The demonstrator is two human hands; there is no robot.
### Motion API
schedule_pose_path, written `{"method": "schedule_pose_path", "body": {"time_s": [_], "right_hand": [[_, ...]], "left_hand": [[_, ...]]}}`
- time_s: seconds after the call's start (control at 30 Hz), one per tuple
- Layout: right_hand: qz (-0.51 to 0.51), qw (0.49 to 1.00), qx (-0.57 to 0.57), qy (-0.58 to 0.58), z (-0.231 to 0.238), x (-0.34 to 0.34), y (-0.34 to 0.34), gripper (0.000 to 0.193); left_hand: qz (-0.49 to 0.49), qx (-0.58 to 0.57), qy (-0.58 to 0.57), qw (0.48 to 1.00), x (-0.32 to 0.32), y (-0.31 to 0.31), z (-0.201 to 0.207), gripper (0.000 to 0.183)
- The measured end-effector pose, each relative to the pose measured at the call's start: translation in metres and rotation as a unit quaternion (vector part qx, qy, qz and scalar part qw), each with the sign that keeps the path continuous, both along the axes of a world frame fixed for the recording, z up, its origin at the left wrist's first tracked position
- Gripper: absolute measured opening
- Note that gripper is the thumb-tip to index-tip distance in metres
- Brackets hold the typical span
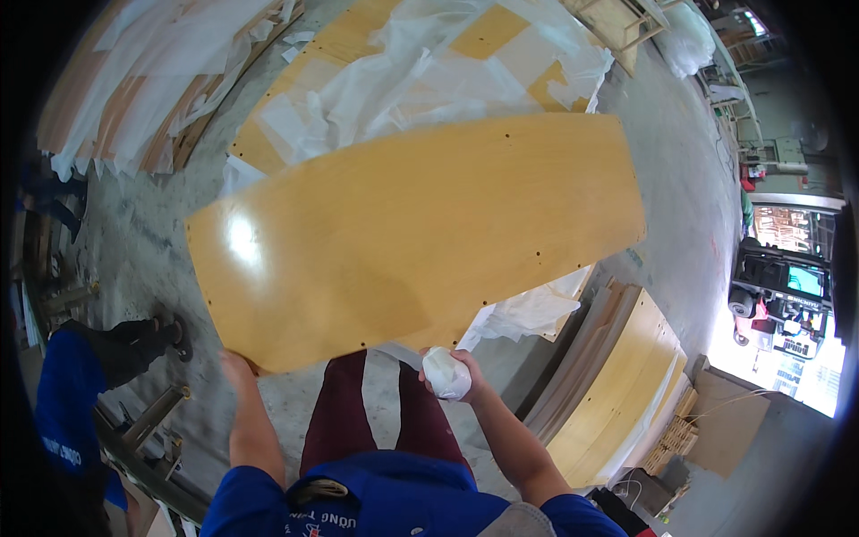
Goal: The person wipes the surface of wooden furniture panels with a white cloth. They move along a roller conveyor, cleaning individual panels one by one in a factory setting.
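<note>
Holding the near left corner of a long, glossy yellow wooden panel [420,224] with the left hand [238,367], with the fingers partly hidden at the edge. Clasping a crumpled white wad [447,376] in the right hand [474,379], just beside the tip of the panel's near edge; cannot tell whether touching it. Having the panel spread out ahead of both hands, with the near edge running between them and the right end reaching well beyond the right hand. Facing, past the far edge, a panel pile [490,32] partly draped in white sheeting [394,89].
</note>
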State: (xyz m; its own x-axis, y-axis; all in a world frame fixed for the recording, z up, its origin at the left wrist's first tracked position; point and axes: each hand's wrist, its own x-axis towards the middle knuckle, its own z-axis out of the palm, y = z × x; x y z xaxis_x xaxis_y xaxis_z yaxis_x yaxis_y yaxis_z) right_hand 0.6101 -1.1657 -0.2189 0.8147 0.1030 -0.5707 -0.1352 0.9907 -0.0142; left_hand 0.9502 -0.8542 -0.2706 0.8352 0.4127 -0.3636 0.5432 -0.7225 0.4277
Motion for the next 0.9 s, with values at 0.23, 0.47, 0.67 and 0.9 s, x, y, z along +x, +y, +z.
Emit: {"method": "schedule_pose_path", "body": {"time_s": [0.23, 0.47, 0.67, 0.9], "right_hand": [[-0.043, 0.997, 0.011, -0.068, 0.0, 0.074, 0.027, 0.059], [-0.026, 0.986, 0.11, -0.122, 0.0, 0.129, 0.03, 0.062], [0.064, 0.988, 0.093, -0.105, 0.007, 0.121, -0.002, 0.065], [0.09, 0.989, 0.1, -0.064, 0.0, 0.082, -0.033, 0.063]], "left_hand": [[-0.102, 0.048, -0.025, 0.993, 0.138, -0.026, -0.017, 0.065], [-0.141, -0.021, -0.015, 0.99, 0.08, -0.004, -0.013, 0.069], [-0.026, 0.033, -0.029, 0.999, -0.049, 0.025, -0.015, 0.066], [-0.057, 0.017, -0.054, 0.997, -0.047, 0.038, -0.019, 0.064]]}}
